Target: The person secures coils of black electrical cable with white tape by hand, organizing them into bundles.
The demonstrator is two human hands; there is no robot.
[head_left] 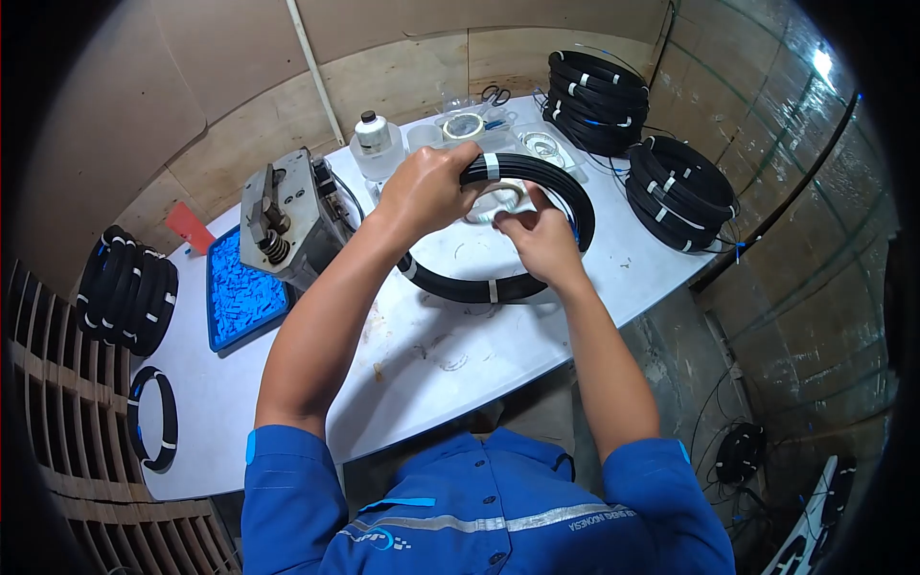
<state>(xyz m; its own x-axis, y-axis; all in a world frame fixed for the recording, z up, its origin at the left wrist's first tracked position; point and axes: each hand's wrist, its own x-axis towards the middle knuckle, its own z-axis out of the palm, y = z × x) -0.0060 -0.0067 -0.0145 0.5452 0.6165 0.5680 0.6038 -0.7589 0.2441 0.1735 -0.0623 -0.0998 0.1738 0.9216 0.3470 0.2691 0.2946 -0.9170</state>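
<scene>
A coil of black cable [537,171], bound with short white tape bands, is held up over the table by my left hand [428,192]. Its fingers are wrapped round the coil's upper left side, close to one white band. Inside the loop, my right hand [541,238] is closed, thumb and fingers pinching a pale roll of tape [518,195]. That roll sits beside my left fingertips, and part of it is hidden. My right hand's back overlaps the coil's right side.
A grey metal machine [287,206] stands left, beside a tray [214,331] of small blue pieces. Stacked cable coils [594,101] and more coils [680,192] stand right; others [125,292] lie left. A white bottle [372,132], scissors [496,95] and tape roll [464,126] are behind.
</scene>
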